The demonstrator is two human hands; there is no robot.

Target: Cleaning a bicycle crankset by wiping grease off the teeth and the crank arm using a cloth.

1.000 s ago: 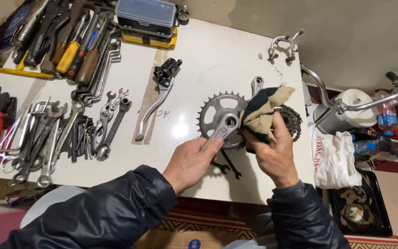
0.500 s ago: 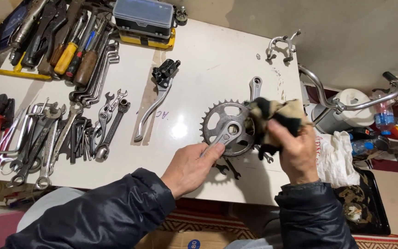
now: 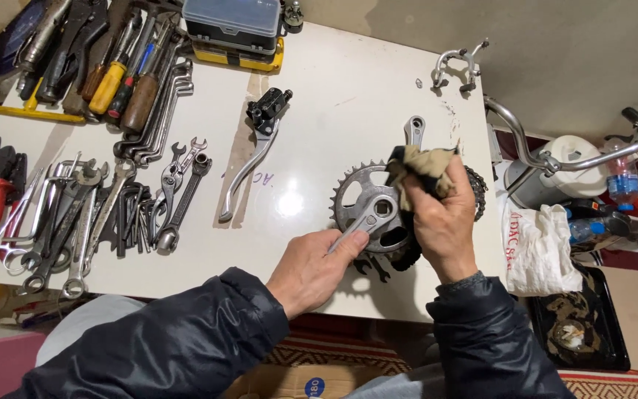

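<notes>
Bright overhead light, glare spot on white table (image 3: pixel 289 203), sharp focus

one crankset (image 3: pixel 369 210), one rag (image 3: pixel 424 168), one brake lever (image 3: pixel 254 151), two hands

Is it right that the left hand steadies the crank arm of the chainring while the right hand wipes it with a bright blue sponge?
Not quite: the head view shows the right hand wiping with a tan and black rag, not a blue sponge. The left hand does steady the crank arm of the chainring.

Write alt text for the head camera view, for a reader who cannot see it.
A person's left hand holds the crank arm of a bicycle crankset on a white table while the right hand presses a dirty rag onto it. Wrenches and a brake lever lie to the left.
</notes>
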